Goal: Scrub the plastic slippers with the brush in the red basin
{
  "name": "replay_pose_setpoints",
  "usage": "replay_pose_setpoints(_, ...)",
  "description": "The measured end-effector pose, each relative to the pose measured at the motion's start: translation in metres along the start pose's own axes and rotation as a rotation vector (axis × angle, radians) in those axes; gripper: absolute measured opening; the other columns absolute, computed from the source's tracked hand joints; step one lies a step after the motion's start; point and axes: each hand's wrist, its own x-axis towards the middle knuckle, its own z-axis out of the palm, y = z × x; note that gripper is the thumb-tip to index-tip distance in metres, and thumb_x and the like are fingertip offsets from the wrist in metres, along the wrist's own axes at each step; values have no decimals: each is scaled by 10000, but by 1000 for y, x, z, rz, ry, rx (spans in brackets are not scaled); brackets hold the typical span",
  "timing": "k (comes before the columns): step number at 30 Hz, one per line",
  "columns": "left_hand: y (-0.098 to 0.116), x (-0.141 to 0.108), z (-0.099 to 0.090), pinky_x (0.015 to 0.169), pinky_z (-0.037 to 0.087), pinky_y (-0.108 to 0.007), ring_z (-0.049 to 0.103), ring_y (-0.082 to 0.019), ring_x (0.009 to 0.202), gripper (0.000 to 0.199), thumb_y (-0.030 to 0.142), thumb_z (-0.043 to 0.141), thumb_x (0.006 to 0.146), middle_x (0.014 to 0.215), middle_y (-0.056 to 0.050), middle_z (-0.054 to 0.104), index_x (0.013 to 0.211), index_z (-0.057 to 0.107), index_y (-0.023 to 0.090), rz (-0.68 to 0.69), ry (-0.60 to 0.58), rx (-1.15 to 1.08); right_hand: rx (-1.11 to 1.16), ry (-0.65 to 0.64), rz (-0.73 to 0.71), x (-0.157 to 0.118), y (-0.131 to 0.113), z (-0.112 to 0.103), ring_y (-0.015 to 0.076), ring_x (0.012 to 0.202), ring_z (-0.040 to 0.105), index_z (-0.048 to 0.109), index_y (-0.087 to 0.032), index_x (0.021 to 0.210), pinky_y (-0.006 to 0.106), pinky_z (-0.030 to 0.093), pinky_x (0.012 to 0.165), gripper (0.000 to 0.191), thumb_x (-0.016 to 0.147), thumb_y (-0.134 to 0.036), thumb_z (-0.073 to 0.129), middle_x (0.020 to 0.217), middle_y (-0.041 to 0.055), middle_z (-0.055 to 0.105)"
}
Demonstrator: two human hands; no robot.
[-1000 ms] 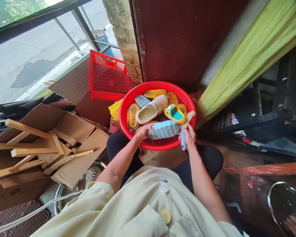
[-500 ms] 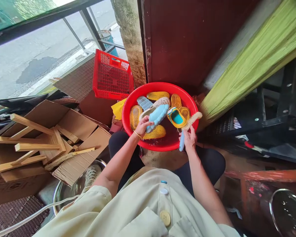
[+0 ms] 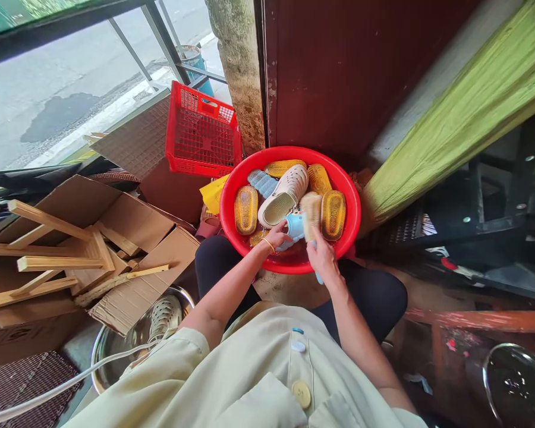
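Cream buttoned shirt (image 3: 267, 380) (short sleeves), black trousers (image 3: 374, 297), thin gold bangle (image 3: 268, 245).

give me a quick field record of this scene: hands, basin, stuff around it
left hand: grips light blue slipper over the basin
right hand: holds scrub brush, bristles by the blue slipper
red basin: holds yellow slippers, one white clog, another blue slipper
behind basin: red crate
person's left: cardboard boxes, wooden sticks, metal bowl with a white clog
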Motion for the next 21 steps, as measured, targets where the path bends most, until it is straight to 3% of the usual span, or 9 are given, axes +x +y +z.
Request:
replay_pose_setpoints(3, 2, -6, 1, 633, 463, -239, 626, -147, 679, 583, 87, 669, 535, 766, 10, 683, 1105, 716, 196, -68, 3, -112, -217, -223, -21, -22, -11, 5, 266, 943, 721, 350, -316, 1651, 341, 545, 817, 665, 995, -260, 443, 1059, 104, 740)
replay_pose_setpoints(5, 4, -11, 3, 709, 502, -259, 673, -170, 782, 610, 84, 648, 525, 882, -35, 733, 1124, 717, 179, -64, -80, -218, -300, -292, -15, -29, -13, 5, 254, 924, 718, 310, -357, 1660, 327, 531, 791, 667, 1013, -274, 449, 1067, 96, 731)
replay_pose_setpoints(7, 6, -16, 5, 806, 523, -296, 697, -203, 914, 680, 86, 634, 523, 1005, -57, 758, 1191, 694, 198, -60, -189, -285, -350, -257, 39, -21, -10, 1, 257, 931, 714, 277, -345, 1671, 327, 523, 781, 663, 1030, -284, 434, 1096, 114, 721)
replay_pose_setpoints(10, 8, -21, 9, 835, 522, -331, 700, -211, 914, 743, 101, 623, 530, 989, -36, 761, 1261, 636, 237, -110, -291, -297, -377, -151, 119, 10, -3, -9, 272, 956, 711, 276, -271, 1678, 342, 523, 796, 647, 1041, -258, 386, 1089, 151, 723)
replay_pose_setpoints(13, 10, -22, 10, 796, 515, -326, 693, -199, 833, 753, 110, 630, 532, 935, -30, 751, 1276, 606, 228, -127, -273, -305, -373, -124, 117, 27, -4, -12, 277, 987, 710, 285, -226, 1676, 345, 524, 829, 644, 1038, -238, 372, 1075, 162, 733)
replay_pose_setpoints(15, 12, -21, 9, 776, 508, -323, 681, -191, 792, 710, 122, 632, 548, 907, -26, 742, 1251, 622, 220, -128, -236, -312, -373, -166, 86, 19, -9, -8, 278, 995, 711, 286, -233, 1676, 340, 522, 829, 653, 1030, -229, 385, 1085, 162, 731)
replay_pose_setpoints(19, 16, -19, 3, 782, 504, -306, 659, -185, 771, 403, 171, 629, 606, 831, -44, 729, 1001, 703, 174, -154, -136, -410, -385, -305, 3, -14, -15, 1, 264, 919, 725, 279, -355, 1669, 331, 520, 775, 682, 1015, -264, 449, 1071, 117, 715)
replay_pose_setpoints(21, 20, -19, -1, 765, 504, -299, 654, -186, 767, 257, 217, 640, 646, 828, -65, 730, 892, 698, 170, -190, -120, -461, -382, -264, 45, -17, -9, -4, 264, 907, 722, 287, -367, 1666, 337, 522, 763, 677, 1015, -278, 451, 1079, 114, 711)
